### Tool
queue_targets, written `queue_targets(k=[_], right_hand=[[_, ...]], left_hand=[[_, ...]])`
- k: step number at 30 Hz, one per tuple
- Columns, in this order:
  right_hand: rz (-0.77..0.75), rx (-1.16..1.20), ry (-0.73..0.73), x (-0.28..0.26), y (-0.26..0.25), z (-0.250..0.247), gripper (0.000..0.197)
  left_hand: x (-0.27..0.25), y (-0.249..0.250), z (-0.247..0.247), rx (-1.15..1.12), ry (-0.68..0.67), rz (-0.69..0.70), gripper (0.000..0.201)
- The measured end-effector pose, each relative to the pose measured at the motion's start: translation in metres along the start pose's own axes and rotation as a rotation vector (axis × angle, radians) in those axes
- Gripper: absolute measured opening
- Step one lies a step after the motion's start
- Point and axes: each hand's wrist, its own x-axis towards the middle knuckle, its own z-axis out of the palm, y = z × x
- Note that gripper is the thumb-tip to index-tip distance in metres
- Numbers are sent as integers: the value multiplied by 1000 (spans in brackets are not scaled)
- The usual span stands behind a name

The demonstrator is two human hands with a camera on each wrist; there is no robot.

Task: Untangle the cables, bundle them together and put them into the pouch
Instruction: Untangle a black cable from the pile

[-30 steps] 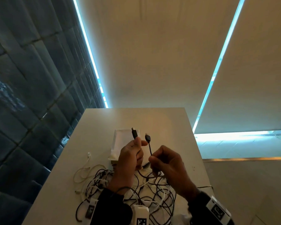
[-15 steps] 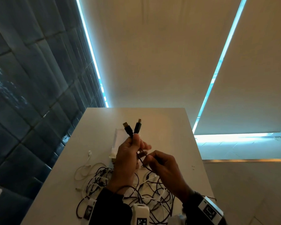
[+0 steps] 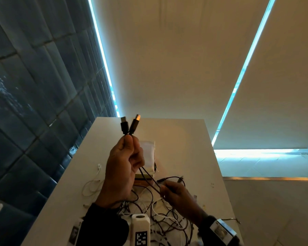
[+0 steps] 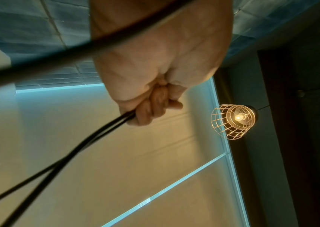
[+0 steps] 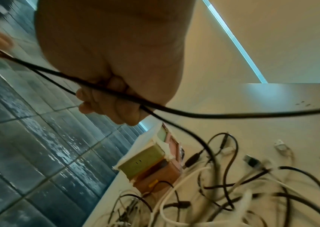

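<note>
Left hand (image 3: 123, 167) pinches both plugs (image 3: 130, 125) of a black cable (image 3: 149, 180) upright; right hand (image 3: 174, 194) grips its doubled strands, likely freeing it from the tangle (image 3: 160, 221).

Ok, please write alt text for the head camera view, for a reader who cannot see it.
The left hand holds up the two plug ends of a black cable while the right hand grips its doubled strands lower down. Below lie tangled black and white cables and a white pouch on a pale table.
</note>
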Motion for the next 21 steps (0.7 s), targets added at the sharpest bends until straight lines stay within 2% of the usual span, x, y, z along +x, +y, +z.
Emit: queue_targets(k=[3,5,8,10,12,14,17,21], right_hand=[[47,-80,10,0,18,1,29],[90,-163,29,2,26,2,30],[154,-231,183,8,16,1,27],[122,-154,318,14,-5,-2,20],[72,14,385,19,-34,-5,16],[-16,126,374,19,-63,-5,13],[-172,168,298,14,-90,2,11],[-226,266,235,9,-89,0,23]], left_hand=[[2,7,-7,-27,26,32,34],[3,6,-10,-20,44,-1,36],[0,-2,-14,-1,73,-105,34],[-3,-6,-16,27,73,-160,33],[-5,-8,-15,81,65,-209,32],[-7,-10,-12,118,59,-260,32],[-8,-12,-10,112,33,-334,34],[-6,-16,-16,20,-33,-435,40]])
